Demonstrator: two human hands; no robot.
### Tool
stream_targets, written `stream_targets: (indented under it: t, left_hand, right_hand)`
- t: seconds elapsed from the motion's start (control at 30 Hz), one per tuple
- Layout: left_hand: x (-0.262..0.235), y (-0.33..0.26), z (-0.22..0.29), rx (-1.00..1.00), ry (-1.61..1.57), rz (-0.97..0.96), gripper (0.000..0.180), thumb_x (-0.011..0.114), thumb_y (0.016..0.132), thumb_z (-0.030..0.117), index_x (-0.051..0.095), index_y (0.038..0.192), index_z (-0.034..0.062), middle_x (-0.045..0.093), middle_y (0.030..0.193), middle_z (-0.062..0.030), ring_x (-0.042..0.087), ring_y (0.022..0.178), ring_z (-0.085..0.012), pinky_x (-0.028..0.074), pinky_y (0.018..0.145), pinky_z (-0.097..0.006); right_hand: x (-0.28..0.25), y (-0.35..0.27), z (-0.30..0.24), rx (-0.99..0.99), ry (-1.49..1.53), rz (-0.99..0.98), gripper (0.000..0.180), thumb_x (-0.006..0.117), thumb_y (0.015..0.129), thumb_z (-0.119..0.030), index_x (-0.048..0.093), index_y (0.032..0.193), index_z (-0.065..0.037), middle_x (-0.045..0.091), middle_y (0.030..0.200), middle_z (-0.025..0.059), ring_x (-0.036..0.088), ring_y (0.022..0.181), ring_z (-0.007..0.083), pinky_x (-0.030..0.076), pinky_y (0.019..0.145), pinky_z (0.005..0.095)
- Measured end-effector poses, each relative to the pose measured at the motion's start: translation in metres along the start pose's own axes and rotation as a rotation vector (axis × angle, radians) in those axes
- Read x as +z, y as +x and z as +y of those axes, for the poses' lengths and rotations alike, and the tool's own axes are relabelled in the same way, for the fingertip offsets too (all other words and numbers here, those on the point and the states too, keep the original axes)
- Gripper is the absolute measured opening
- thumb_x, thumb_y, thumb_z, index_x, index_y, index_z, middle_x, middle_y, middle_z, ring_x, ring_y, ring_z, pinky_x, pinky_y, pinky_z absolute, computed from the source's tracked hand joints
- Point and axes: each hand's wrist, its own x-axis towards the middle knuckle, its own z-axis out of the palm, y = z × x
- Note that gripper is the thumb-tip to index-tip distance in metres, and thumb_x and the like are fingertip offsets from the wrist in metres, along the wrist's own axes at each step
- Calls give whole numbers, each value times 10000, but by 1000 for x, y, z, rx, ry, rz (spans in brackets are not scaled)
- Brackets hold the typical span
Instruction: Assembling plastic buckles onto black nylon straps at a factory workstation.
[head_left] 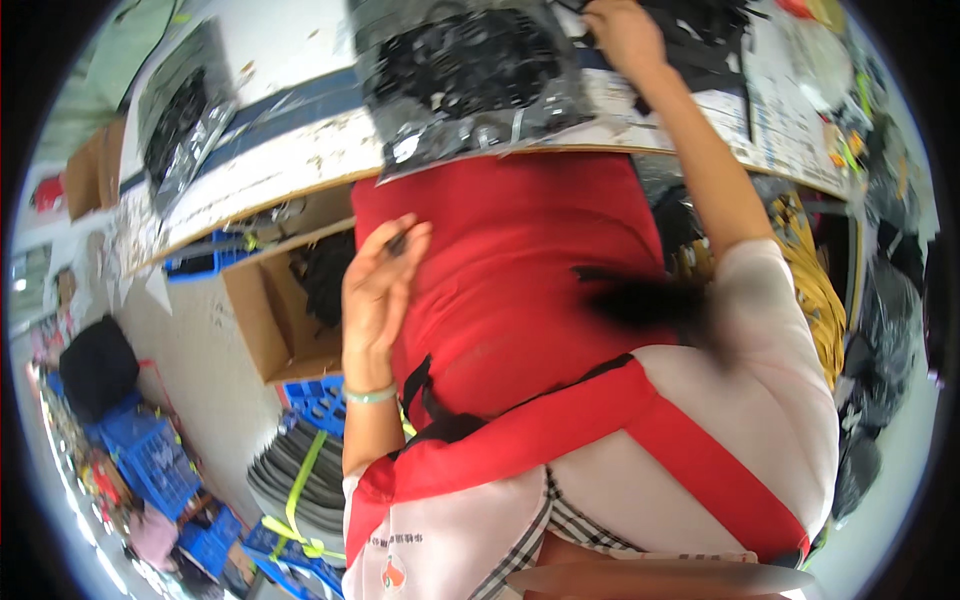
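Note:
My left hand (375, 290) is raised over the red apron (510, 230), its thumb and fingers pinched on a small dark piece (398, 242) too small to name. Across the white table, my right hand (628, 38) reaches to the far side with its fingers curled together. Dark material lies at its fingertips, but what they grip is unclear. Just right of that hand is a pile of black straps (705, 45). Left of it, a large clear plastic bag (470, 75) full of small black pieces lies across the table's front edge.
Another clear bag with black contents (185, 115) lies on the table (315, 150) at left. Under the table stands an open cardboard box (265, 320). Blue crates (155, 465) and a strapped grey stack (300, 475) are on the left floor; dark plastic bags (880, 330) line the right.

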Motion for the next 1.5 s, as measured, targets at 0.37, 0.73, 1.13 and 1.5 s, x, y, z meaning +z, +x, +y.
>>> stream_targets:
  t: [0.37,0.73,1.13,1.5]
  left_hand:
    - [20,9,-23,190,309,5,203,491,947,-16,566,1133,-44,640,1050,-150,671,893,-229,593,738,-327]
    - [10,8,-24,252,355,94,117,581,893,-40,585,1010,-41,662,884,-124,674,761,-184,594,677,-298]
    - [6,8,-26,296,274,117,148,588,866,-93,586,1002,-35,643,916,-102,654,814,-146,582,725,-276]
    - [9,7,-30,385,809,167,236,630,804,-91,655,1031,-29,572,840,-5,551,692,-71,454,620,-198]
  right_hand:
    - [-149,-92,-199,240,1344,-1063,177,550,946,-189,596,953,-18,584,651,36,553,520,83,425,460,215]
    - [-108,-110,-206,339,1443,-1042,163,546,956,-209,571,946,-49,552,614,15,497,461,64,393,427,201]
    - [-103,-110,-216,385,1421,-1126,224,550,949,-249,590,851,-52,560,568,14,494,413,61,360,388,194]
    - [-90,-118,-218,452,1409,-1080,218,553,939,-241,596,860,-43,565,568,20,495,403,67,365,379,197]
